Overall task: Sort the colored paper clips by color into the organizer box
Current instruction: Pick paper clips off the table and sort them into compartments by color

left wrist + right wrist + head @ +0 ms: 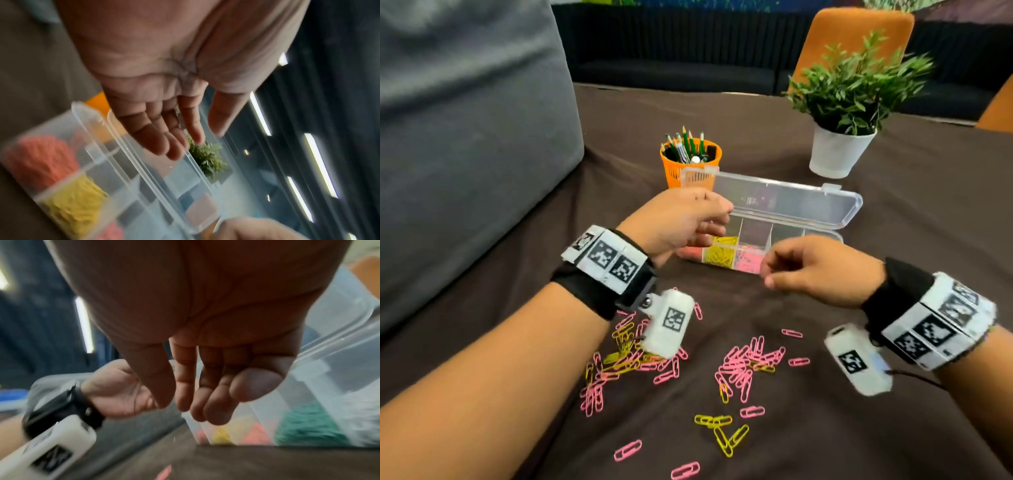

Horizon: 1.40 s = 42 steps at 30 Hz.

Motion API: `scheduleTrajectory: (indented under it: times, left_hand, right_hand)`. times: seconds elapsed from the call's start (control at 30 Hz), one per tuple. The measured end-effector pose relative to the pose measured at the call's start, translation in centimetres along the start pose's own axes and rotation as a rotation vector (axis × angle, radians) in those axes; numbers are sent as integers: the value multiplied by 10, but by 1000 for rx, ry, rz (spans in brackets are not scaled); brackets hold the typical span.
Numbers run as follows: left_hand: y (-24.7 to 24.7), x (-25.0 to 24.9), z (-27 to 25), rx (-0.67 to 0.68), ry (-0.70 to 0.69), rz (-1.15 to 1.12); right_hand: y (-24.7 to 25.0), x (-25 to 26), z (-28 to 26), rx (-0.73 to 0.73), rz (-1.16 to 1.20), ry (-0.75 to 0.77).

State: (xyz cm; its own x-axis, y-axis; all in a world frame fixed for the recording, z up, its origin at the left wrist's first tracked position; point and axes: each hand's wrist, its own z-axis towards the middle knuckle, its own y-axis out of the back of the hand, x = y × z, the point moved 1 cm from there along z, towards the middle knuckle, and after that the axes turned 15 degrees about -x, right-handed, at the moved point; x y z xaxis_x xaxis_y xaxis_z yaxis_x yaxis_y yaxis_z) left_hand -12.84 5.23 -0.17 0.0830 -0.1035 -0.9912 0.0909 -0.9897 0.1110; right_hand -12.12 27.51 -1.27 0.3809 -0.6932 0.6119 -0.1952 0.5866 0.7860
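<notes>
The clear organizer box (835, 236) stands with its lid (784, 202) tipped back. Its compartments hold coral clips (41, 159), yellow clips (719, 253), pink clips (750, 260) and teal clips (308, 426). My left hand (717, 219) hovers over the box's left end; its fingers (174, 152) are relaxed and hold nothing. My right hand (770, 270) hangs by the box's near wall, fingers (216, 417) loosely curled, nothing between them. Loose pink clips (743, 363), a mixed pink-and-yellow heap (619, 356) and a few yellow clips (722, 431) lie on the brown cloth below my wrists.
Just behind the box stands an orange pencil cup (690, 161). A potted plant (839, 150) is at the back right. A grey cushion (465, 137) fills the left side, and an orange chair (852, 41) stands beyond the table.
</notes>
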Motion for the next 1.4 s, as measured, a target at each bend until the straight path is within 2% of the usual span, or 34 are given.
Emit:
scheduleTrajectory:
  times: [0.1,0.13,0.2,0.27,0.37,0.47,0.57,0.7,0.87,1.0,1.13,1.23,1.3,1.4]
  left_hand:
    - [17,7,-38,227,-320,582]
    - [20,11,-53,296,-381,759]
    - [20,19,-86,422,-410,983]
    - [14,31,-112,541,-403,1106]
    - [6,55,-132,550,-433,1269]
    - [6,68,-137,479,-465,1278]
    - [10,72,-138,494,-471,1269]
    - [14,69,-144,486,-505,1213]
    - [25,58,-145,368,-283,942]
    - [30,57,-149,272,-222,724]
    - [30,57,-153,291,-99,427]
    - [25,57,-154,329,-108,516]
    - [20,55,-157,351,-124,692]
    - [7,52,-163,342,-251,957]
  right_hand:
    - [-10,-1,-34,135,-205,72]
    - [-16,1,-44,168,-233,100]
    - [-30,5,-59,240,-293,155]
    - [-43,7,-68,278,-377,175]
    - [-54,7,-71,260,-465,171]
    - [-58,8,-72,215,-484,132]
    - [-56,8,-75,168,-475,66]
    - [-54,5,-78,136,-473,50]
    - [-56,5,-82,130,-469,86]
    - [-60,8,-80,134,-438,93]
    - [-62,11,-78,172,-437,132]
    - [-56,12,-78,158,-236,54]
    - [-50,13,-79,145,35,-75]
    - [-42,9,-84,84,415,-285]
